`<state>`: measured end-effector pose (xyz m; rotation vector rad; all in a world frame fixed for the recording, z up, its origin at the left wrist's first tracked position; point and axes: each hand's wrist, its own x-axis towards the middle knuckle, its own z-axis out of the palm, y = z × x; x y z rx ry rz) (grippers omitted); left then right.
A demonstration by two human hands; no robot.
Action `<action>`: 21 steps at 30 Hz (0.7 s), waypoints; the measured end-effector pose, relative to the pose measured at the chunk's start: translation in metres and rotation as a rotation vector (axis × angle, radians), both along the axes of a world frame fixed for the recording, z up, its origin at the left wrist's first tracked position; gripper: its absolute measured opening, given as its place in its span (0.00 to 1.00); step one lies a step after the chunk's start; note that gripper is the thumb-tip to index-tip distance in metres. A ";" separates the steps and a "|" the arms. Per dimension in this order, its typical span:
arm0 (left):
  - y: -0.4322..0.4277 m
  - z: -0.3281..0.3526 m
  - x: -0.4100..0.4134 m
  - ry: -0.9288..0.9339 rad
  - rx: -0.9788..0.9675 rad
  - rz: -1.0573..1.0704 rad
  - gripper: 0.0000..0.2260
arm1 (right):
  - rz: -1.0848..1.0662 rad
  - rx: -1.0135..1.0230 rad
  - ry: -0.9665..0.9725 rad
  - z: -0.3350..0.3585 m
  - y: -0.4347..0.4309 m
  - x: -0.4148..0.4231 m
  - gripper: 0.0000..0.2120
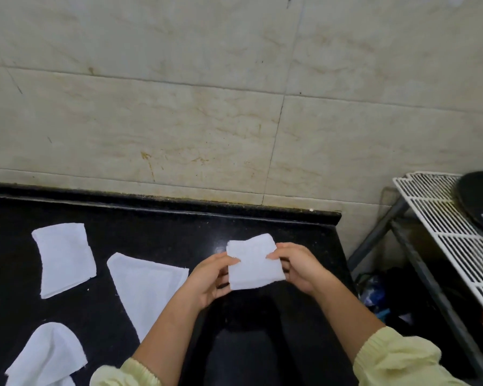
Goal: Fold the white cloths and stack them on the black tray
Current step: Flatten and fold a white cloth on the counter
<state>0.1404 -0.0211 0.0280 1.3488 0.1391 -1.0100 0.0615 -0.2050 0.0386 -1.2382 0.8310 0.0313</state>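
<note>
The folded cloth (254,263) sits pinched between both hands above the black counter (156,224), the left hand (207,280) gripping its left edge with thumb on top, the right hand (299,267) nipping the right edge the same way. It looks ready to go. Three loose cloths (148,288) wait on the counter to the left, apparently not finished. Far right, on the white wire rack (444,232), the black tray (477,199) already holds at least one white piece.
</note>
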 end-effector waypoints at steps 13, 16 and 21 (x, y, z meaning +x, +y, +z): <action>-0.161 0.130 -0.033 -0.247 -0.198 -0.282 0.14 | -0.169 -0.247 -0.109 0.148 -0.143 -0.083 0.09; -0.208 0.152 -0.061 -0.283 -0.226 -0.332 0.12 | -0.253 -0.286 -0.129 0.171 -0.184 -0.118 0.08; -0.282 0.158 -0.124 -0.258 -0.231 -0.368 0.10 | -0.308 -0.346 -0.101 0.185 -0.249 -0.186 0.11</action>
